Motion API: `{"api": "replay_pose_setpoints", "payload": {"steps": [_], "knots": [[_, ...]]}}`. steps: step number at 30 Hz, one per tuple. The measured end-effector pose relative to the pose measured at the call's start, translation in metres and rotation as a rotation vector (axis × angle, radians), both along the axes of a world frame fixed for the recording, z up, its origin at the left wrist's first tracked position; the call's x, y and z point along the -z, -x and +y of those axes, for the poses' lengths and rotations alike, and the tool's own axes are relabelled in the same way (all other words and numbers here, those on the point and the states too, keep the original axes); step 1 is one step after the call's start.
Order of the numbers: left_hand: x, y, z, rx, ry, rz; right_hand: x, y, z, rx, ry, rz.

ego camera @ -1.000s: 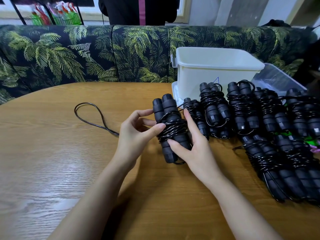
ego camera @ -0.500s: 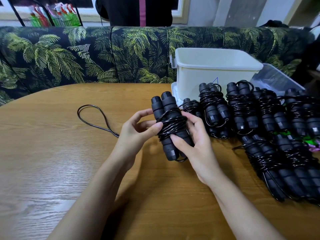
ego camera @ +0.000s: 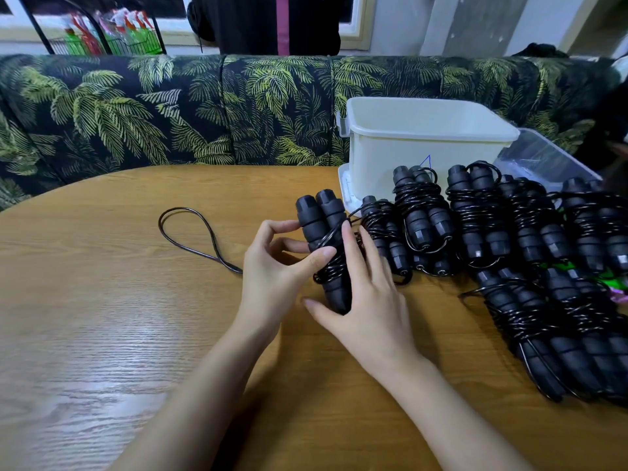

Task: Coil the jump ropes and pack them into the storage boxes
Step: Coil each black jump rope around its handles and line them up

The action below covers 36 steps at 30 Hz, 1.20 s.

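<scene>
Left thumb (ego camera: 317, 259) and curled fingers pinch the jump rope (ego camera: 323, 219) at its cord-wound middle, two black handles side by side, held upright-tilted just above the table (ego camera: 136, 334); left hand (ego camera: 272, 270) grips from the left. Right hand (ego camera: 370, 300): fingers (ego camera: 350, 246) straight, laid flat along the wraps, thumb splayed by the lower handle end. An unwound cord loop (ego camera: 190, 232) trails left on the wood; coiled jump ropes (ego camera: 475, 219) lie in rows to the right, before the white storage box (ego camera: 424, 147)
</scene>
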<state>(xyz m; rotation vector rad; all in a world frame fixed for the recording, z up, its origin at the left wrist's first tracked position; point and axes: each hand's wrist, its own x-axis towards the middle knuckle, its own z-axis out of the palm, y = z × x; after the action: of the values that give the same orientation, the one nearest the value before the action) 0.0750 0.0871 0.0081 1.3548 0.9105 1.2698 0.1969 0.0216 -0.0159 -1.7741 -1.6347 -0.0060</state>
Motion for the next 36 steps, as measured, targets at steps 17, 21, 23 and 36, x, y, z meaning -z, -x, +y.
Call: {"api": "replay_pose_setpoints", "payload": {"steps": [17, 21, 23, 36], "knots": [[-0.002, 0.008, 0.008, 0.209, 0.066, -0.051, -0.005, -0.017, 0.001, -0.305, -0.019, 0.861], [-0.007, 0.007, 0.004, 0.335, 0.114, -0.046, -0.008, -0.016, 0.000, -0.324, -0.041, 0.823], [-0.007, 0.007, 0.003, 0.337, 0.105, -0.068, -0.010, -0.017, 0.000, -0.322, -0.050, 0.794], [0.000, 0.006, 0.004, 0.246, 0.096, 0.034, -0.006, -0.016, 0.002, -0.299, -0.104, 0.560]]}}
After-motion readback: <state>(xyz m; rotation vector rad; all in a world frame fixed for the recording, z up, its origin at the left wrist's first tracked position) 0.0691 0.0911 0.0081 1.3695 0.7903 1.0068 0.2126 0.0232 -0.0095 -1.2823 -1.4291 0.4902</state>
